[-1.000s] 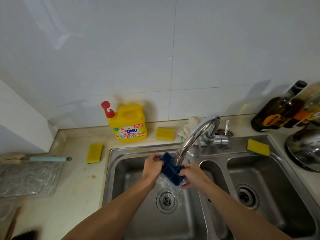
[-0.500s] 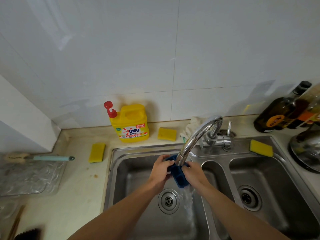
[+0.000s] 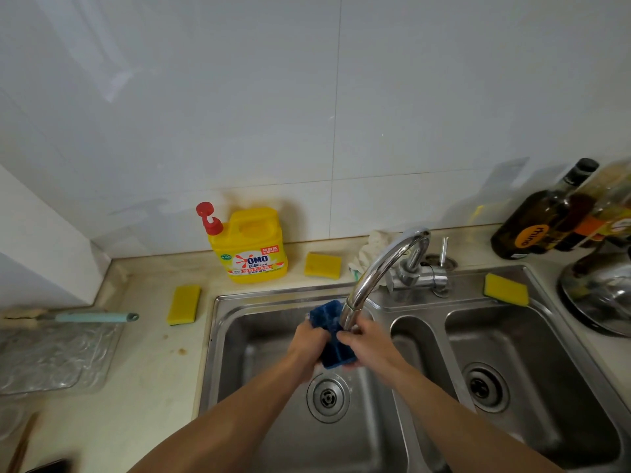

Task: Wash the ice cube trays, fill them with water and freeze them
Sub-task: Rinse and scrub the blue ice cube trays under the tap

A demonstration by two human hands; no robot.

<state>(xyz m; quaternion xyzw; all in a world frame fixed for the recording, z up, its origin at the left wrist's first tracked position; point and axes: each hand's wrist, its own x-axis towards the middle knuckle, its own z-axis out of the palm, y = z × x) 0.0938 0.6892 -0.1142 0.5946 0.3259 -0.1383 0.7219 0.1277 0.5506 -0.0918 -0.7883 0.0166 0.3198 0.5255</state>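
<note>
Head view: the blue ice cube tray (image 3: 336,355) is held over the left basin (image 3: 239,339) of the double sink, just under the mouth of the faucet spout (image 3: 375,271), and is tilted with its cells turned toward the camera. It is gripped from both sides. The left hand (image 3: 307,344) is curled round its left edge and the right hand (image 3: 368,348) round its right edge, with the right fingertips (image 3: 344,337) laid on the celled face. Only the far and near ends of the tray are left showing between the hands. Whether water is running cannot be told. For a good rinse, each cell should be brought under the spout in turn. The tray should be tipped so that it empties toward the drain strainer (image 3: 327,397), and the grip shifted so that covered cells are reached.
</note>
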